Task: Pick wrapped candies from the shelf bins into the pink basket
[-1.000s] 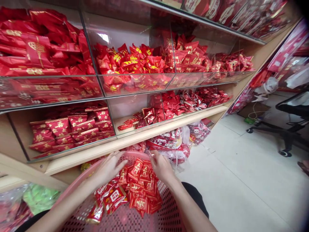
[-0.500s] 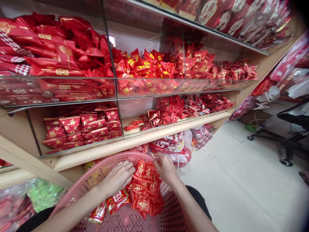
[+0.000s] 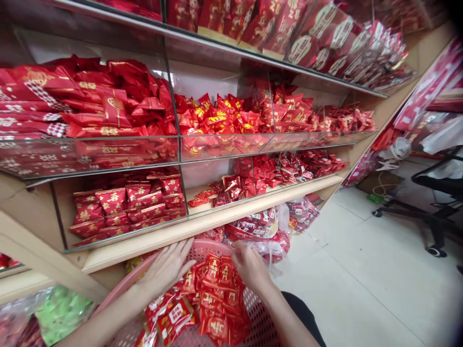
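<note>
A pink perforated plastic basket [image 3: 119, 294] sits in front of me, holding a pile of small red candy packets with gold lettering [image 3: 217, 279]. Beside that pile, to the left, lie red packets with white labels [image 3: 177, 315]. My left hand [image 3: 171, 262] is open and palm down over the basket's left far side, fingers stretched toward the shelf edge, nothing held. At the far right rim, my right hand [image 3: 249, 265] has its fingers curled over the basket's edge; its fingertips are partly hidden.
Wooden shelves [image 3: 217, 209] with clear dividers rise just beyond the basket, filled with red packets [image 3: 126, 207]. Under the lowest shelf are bags of sweets [image 3: 258, 224]. A bag of green packets [image 3: 63, 311] lies lower left. To the right are floor tiles [image 3: 361, 260] and a wheeled chair [image 3: 434, 212].
My left hand has lifted off the packets toward the shelf edge, and its fingers have spread. More white-labelled packets show beneath it. My right hand stays at the rim. The view has tilted upward.
</note>
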{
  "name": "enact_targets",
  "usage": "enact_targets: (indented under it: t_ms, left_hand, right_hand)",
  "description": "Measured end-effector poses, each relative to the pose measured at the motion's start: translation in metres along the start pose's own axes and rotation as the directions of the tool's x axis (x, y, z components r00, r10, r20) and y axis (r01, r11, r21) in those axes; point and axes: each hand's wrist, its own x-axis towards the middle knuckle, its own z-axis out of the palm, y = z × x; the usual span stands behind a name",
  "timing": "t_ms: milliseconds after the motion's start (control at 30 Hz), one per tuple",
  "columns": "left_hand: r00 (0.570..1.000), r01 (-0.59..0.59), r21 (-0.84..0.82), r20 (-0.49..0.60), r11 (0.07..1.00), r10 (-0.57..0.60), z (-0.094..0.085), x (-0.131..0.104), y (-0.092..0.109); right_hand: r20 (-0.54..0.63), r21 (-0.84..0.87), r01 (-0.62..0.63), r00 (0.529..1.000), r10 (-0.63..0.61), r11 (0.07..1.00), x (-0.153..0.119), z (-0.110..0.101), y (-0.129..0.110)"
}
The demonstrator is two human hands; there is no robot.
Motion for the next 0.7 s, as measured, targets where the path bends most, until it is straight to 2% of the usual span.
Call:
enact_targets:
  t_ms: [100,233,300,367,433,500,600,667,700]
  left_hand:
    - [0.991,0.114,-0.160,0.090,0.980,-0.100,-0.009,0.007,-0.016]
    - [0.993,0.106,-0.354,0.082,0.929,-0.082,-0.015,0.004,-0.039]
    - [0.989,0.127,-0.397,0.125,0.909,-0.083,-0.013,-0.002,-0.050]
    - [0.981,0.154,-0.414,0.172,0.897,-0.089,-0.010,-0.008,-0.059]
    - [0.977,0.166,-0.415,0.190,0.894,-0.093,-0.008,-0.011,-0.064]
    - [0.976,0.175,-0.403,0.192,0.898,-0.104,-0.005,-0.013,-0.067]
    - [0.973,0.196,-0.359,0.184,0.913,-0.136,-0.003,-0.013,-0.066]
    - [0.970,0.219,-0.316,0.174,0.923,-0.170,-0.003,-0.012,-0.063]
    - [0.967,0.229,-0.295,0.174,0.927,-0.184,-0.004,-0.012,-0.062]
  right_hand:
    - [-0.009,-0.001,0.021,1.000,-0.021,1.000,-0.001,0.001,-0.003]
    - [-0.037,-0.047,0.036,0.999,-0.038,0.998,-0.002,0.008,-0.003]
    - [-0.021,-0.103,0.021,0.999,-0.024,0.994,-0.003,0.009,-0.004]
    - [0.013,-0.175,0.027,1.000,-0.025,0.984,-0.002,0.003,-0.008]
    - [0.033,-0.230,0.052,0.998,-0.046,0.972,0.003,-0.013,-0.021]
    - [-0.001,-0.248,0.081,0.996,-0.084,0.965,0.017,-0.037,-0.042]
    - [-0.154,-0.238,0.160,0.968,-0.200,0.958,0.054,-0.069,-0.082]
    - [-0.137,-0.281,0.207,0.958,-0.252,0.937,0.088,-0.075,-0.104]
    - [-0.056,-0.322,0.183,0.976,-0.211,0.929,0.105,-0.074,-0.112]
